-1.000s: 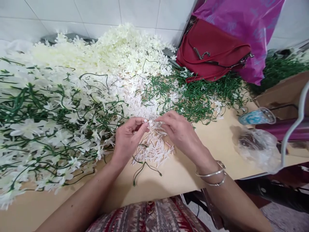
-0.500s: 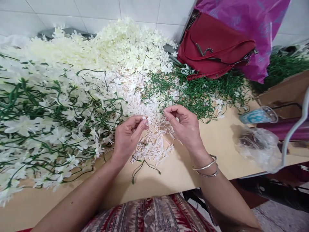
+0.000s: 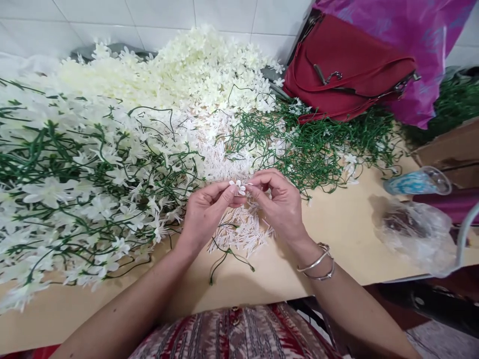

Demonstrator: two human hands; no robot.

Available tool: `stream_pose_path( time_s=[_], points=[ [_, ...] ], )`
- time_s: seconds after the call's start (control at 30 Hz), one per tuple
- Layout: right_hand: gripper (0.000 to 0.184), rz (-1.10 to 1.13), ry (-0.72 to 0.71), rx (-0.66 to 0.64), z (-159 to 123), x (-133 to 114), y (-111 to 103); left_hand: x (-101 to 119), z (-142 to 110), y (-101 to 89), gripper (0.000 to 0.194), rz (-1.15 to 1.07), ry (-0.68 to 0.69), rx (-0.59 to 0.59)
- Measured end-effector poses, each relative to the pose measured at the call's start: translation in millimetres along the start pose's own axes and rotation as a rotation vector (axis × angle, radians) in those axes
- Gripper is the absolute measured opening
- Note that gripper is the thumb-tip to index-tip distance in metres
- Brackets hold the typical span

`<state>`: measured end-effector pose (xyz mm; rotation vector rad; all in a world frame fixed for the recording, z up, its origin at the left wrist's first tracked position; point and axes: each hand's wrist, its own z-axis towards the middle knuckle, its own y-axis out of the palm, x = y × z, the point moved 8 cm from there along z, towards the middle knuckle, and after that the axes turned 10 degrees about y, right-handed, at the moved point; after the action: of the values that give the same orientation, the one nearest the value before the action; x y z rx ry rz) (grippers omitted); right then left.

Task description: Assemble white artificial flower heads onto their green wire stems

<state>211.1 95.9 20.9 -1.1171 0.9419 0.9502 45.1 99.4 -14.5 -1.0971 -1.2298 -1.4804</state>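
Between my two hands is a small white artificial flower [image 3: 238, 187]. My left hand [image 3: 209, 207] pinches it from the left side with thumb and forefinger. My right hand [image 3: 279, 202] is closed in a pinch at the flower's right edge; whatever lies between those fingertips is too small to make out. Below and behind the hands lies a heap of thin white stamen sticks [image 3: 243, 232]. A loose green plastic stem [image 3: 228, 252] rests on the table just in front of the heap.
Finished-looking white flowers on green stems [image 3: 93, 189] spread over the left. Pale blossoms [image 3: 209, 70] are piled at the wall, with green stems [image 3: 318, 149] at right. A red handbag [image 3: 348, 70], a plastic cup [image 3: 417, 181] and a clear bag [image 3: 415, 229] sit further right.
My hands have come together, the right one moving left to meet the left at the flower. The flower now shows its petals more plainly. The view has shifted slightly.
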Motion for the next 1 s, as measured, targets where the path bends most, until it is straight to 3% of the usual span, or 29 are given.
stream_pose_path(
  time_s=[0.13,0.23,0.3,0.43,0.7,0.87,1.0],
  points=[
    [0.004,0.108,0.079,0.028,0,3,-4,-6,0,-4.0,0.029,0.001,-0.023,0.051],
    [0.004,0.135,0.069,-0.044,-3,-2,2,-7,0,-4.9,0.030,-0.004,-0.003,0.074],
    [0.005,0.064,-0.006,-0.073,-6,-9,7,-6,0,-2.8,0.029,-0.013,0.011,0.062],
    [0.013,-0.145,-0.155,0.012,-11,-17,6,-3,-2,1.1,0.025,-0.034,-0.001,0.039],
    [0.013,-0.238,-0.172,0.037,-14,-17,11,-1,-4,-2.7,0.023,0.078,0.042,0.056],
    [0.012,-0.177,-0.104,0.021,-14,-13,13,10,-7,-1.5,0.022,0.295,0.206,-0.002],
    [0.010,0.048,0.060,-0.037,-9,0,13,28,-11,5.6,0.022,0.498,0.410,-0.068]
  ],
)
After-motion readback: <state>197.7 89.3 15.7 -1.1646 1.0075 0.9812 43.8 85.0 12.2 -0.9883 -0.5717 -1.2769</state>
